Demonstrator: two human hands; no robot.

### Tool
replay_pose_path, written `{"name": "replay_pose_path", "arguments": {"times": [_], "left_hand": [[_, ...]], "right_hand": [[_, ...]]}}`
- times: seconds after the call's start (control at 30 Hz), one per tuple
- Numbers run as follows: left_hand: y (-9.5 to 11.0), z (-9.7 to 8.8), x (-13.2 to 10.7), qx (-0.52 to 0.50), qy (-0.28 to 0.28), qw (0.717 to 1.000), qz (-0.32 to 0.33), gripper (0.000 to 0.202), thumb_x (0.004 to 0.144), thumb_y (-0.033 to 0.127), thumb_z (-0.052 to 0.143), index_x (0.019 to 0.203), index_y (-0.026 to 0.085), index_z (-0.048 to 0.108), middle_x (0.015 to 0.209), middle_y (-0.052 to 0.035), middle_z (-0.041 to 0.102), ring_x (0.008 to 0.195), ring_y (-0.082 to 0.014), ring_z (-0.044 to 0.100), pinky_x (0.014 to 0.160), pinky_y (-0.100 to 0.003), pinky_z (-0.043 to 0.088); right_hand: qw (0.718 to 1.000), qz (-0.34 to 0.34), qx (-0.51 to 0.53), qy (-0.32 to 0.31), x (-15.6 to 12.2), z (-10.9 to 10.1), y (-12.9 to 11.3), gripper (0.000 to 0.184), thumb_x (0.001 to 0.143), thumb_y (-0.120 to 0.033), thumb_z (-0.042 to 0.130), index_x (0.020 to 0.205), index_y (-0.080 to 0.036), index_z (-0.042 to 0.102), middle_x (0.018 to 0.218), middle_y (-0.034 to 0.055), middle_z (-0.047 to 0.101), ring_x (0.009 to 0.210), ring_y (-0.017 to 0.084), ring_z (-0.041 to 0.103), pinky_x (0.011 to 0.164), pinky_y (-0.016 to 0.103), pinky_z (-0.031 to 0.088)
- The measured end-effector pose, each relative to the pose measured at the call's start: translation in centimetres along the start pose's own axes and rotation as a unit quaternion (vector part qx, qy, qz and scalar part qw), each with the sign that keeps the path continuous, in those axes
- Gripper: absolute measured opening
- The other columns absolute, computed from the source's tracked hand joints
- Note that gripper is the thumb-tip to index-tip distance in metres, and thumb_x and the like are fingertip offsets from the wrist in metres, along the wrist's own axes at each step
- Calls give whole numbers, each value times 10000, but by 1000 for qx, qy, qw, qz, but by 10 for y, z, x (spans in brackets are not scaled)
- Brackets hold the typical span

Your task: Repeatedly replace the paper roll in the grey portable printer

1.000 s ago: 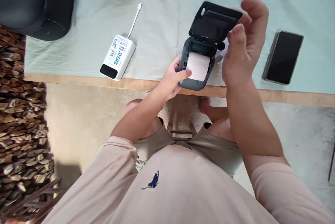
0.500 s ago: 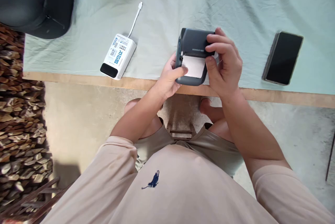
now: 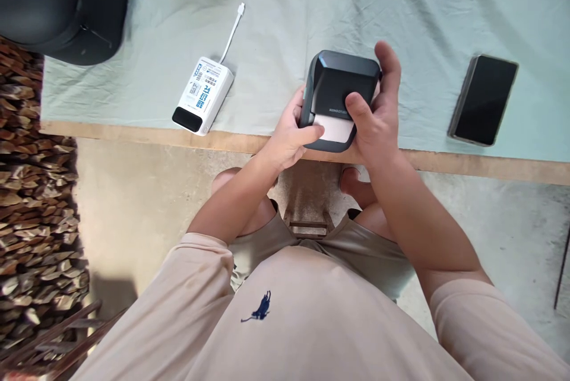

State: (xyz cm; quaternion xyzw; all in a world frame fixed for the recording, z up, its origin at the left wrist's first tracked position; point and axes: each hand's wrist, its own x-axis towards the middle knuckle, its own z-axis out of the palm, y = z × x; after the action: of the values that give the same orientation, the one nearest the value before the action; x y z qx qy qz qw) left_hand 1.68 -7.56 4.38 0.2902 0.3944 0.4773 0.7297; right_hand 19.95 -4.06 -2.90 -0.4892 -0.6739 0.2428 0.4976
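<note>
A small dark grey label printer (image 3: pixel 333 87) sits near the table's front edge with its lid down and white paper (image 3: pixel 332 129) showing at its front slot. My left hand (image 3: pixel 287 137) grips its left side, thumb lying on the paper end. My right hand (image 3: pixel 378 114) wraps round its right side, thumb pressed on the lid and fingers behind the back corner.
A white power bank (image 3: pixel 202 96) with a short white cable (image 3: pixel 231 34) lies to the left on the pale green cloth (image 3: pixel 401 7). A black phone (image 3: pixel 483 99) lies to the right. Large dark objects (image 3: pixel 57 1) stand at the back left.
The printer's lid was open a second ago; my right hand brought it down and shut it. That hand now grips the printer's right side. My left hand stayed on the left side.
</note>
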Motion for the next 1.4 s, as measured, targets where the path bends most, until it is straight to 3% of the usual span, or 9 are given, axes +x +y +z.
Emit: {"name": "replay_pose_path", "arguments": {"times": [0.13, 0.27, 0.4, 0.57, 0.67, 0.87, 1.03, 1.27, 1.4], "left_hand": [[-1, -4, -1, -19, -19, 1000, 4, 787, 576, 382, 1118, 1253, 301, 724, 1148, -30, 814, 1478, -398, 746, 1079, -430, 697], [-9, -7, 7, -35, -40, 998, 32, 684, 778, 706, 1002, 1246, 278, 745, 1262, -52, 844, 1546, -377, 719, 1154, -428, 692], [-15, -7, 13, -42, -39, 998, 37, 475, 949, 601, 902, 1226, 251, 739, 1257, -43, 851, 1568, -354, 708, 1219, -438, 666], [-14, -3, 11, -50, -47, 997, 30, 266, 1064, 470, 780, 1174, 230, 753, 1286, -58, 843, 1612, -346, 671, 1268, -452, 639], [-13, -1, 11, -51, -36, 998, 24, 225, 1077, 442, 765, 1142, 226, 761, 1303, -60, 842, 1649, -347, 638, 1300, -457, 616], [-7, 8, 16, -114, 29, 993, -21, 322, 1190, 400, 509, 1101, 215, 757, 1311, -62, 871, 1702, -301, 587, 1346, -434, 584], [1, 14, 16, -137, 43, 989, -18, 397, 1199, 296, 395, 1037, 258, 756, 1146, -46, 899, 1652, -264, 628, 1318, -391, 607], [6, 18, 10, -140, 87, 986, -17, 349, 1204, 293, 469, 977, 206, 720, 1132, -28, 867, 1578, -274, 696, 1313, -425, 615], [8, 19, 10, -147, 81, 986, -25, 401, 1209, 267, 418, 929, 224, 702, 1034, -47, 854, 1541, -249, 715, 1311, -400, 616]], "right_hand": [[994, -18, 89, -59, 0, -3, 7, 767, 1061, -924, 427, 1711, -552, 262, 1392, 40, 739, 1104, 263, 817, 916, 481, 708], [990, 27, 125, -62, -3, -6, -3, 779, 1029, -931, 548, 1666, -530, 348, 1409, 44, 724, 1175, 269, 810, 897, 454, 716], [979, 84, 176, -60, -4, -9, -13, 833, 918, -921, 752, 1590, -525, 458, 1444, 35, 712, 1265, 296, 792, 926, 445, 721], [979, 108, 166, -54, -2, -10, -14, 915, 860, -997, 736, 1595, -512, 488, 1451, 49, 712, 1330, 329, 767, 1000, 488, 707], [979, 104, 169, -46, -2, -11, -15, 880, 872, -963, 757, 1587, -516, 506, 1464, 38, 711, 1340, 326, 760, 1033, 493, 693], [967, 128, 212, -59, -2, -12, -25, 878, 913, -955, 694, 1658, -555, 460, 1567, 5, 696, 1438, 302, 722, 1163, 478, 662], [944, 138, 290, -74, -1, -12, -28, 822, 931, -850, 730, 1649, -547, 471, 1650, -20, 673, 1601, 297, 638, 1350, 534, 560], [952, 110, 275, -81, -2, -17, -32, 697, 975, -820, 707, 1622, -619, 545, 1627, -61, 687, 1587, 321, 653, 1332, 572, 577], [956, 122, 249, -99, 1, -15, -28, 900, 881, -954, 696, 1684, -605, 491, 1615, -32, 696, 1552, 343, 675, 1285, 560, 612]]}}
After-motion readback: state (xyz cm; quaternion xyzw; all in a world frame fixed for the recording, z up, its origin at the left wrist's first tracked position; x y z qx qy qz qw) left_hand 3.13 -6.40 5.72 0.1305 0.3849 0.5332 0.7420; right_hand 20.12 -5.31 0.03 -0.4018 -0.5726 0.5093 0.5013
